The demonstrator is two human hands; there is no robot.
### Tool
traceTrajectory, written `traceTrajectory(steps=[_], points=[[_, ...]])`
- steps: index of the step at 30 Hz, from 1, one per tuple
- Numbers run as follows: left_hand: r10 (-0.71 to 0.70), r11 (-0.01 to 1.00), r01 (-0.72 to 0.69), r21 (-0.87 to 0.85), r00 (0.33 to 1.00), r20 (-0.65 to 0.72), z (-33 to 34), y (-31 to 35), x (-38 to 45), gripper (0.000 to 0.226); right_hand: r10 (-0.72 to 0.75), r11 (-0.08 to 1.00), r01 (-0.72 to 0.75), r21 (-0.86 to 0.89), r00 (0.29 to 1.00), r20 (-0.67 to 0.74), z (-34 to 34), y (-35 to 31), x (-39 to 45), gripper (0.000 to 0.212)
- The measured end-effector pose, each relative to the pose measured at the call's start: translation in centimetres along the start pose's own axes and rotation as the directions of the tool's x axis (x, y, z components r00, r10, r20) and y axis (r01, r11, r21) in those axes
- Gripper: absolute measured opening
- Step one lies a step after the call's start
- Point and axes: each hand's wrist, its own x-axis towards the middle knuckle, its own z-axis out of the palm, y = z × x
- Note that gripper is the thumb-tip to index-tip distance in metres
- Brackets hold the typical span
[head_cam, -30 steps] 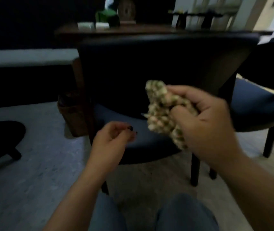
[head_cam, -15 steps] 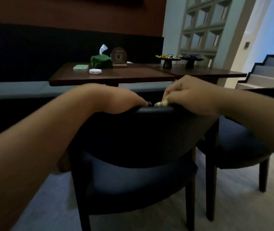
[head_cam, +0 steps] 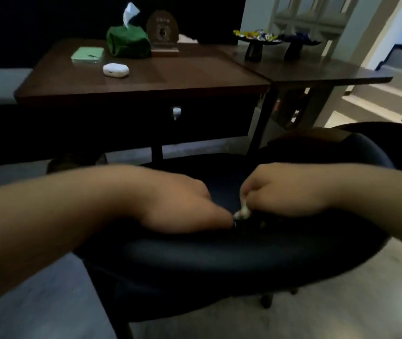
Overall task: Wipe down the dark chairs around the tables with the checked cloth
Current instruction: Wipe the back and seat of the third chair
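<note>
A dark chair (head_cam: 219, 260) with a curved padded back fills the lower middle of the head view. Both hands lie over the top of its backrest. My left hand (head_cam: 185, 206) grips the top edge, fingers curled over the far side and hidden. My right hand (head_cam: 283, 192) holds the checked cloth (head_cam: 242, 212) against the backrest; only a small pale corner of the cloth shows under the fingers. The two hands are almost touching.
A dark wooden table (head_cam: 195, 79) stands behind the chair with a green tissue box (head_cam: 127, 44), a green phone (head_cam: 88, 55), a white earbud case (head_cam: 116, 70) and a round plaque (head_cam: 162, 33). A second table (head_cam: 329, 72) carries two footed dishes. Another dark chair (head_cam: 390, 138) stands at right.
Both hands went from in front of me, the right one holding the bunched cloth, onto the top of the chair's backrest. My view has since dropped closer to the chair.
</note>
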Motion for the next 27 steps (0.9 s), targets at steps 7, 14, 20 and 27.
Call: traceTrajectory(steps=[7,14,20,27], points=[[-0.095,0.978,0.09,-0.188,0.995,-0.014,0.2,-0.3,-1.1,0.04,0.042,0.995,-0.042,0.093,0.999,0.009,-0.4,0.3,-0.3,0.021],[-0.374,0.85,0.308,-0.427,0.924,-0.08,-0.2,-0.9,-1.5,0.045,0.085,0.988,-0.082,0.13,0.996,-0.019,-0.7,0.5,-0.9,0.014],[-0.403,0.873,0.339,-0.35,0.906,-0.129,-0.8,0.0,-1.5,0.055,0.076,0.971,-0.047,0.235,0.99,-0.117,-0.4,1.1,-0.6,0.022],[-0.401,0.85,0.364,-0.38,0.916,-0.019,0.6,-1.3,-0.1,0.051,0.257,0.8,-0.116,0.589,0.953,-0.161,0.0,2.3,0.9,0.014]])
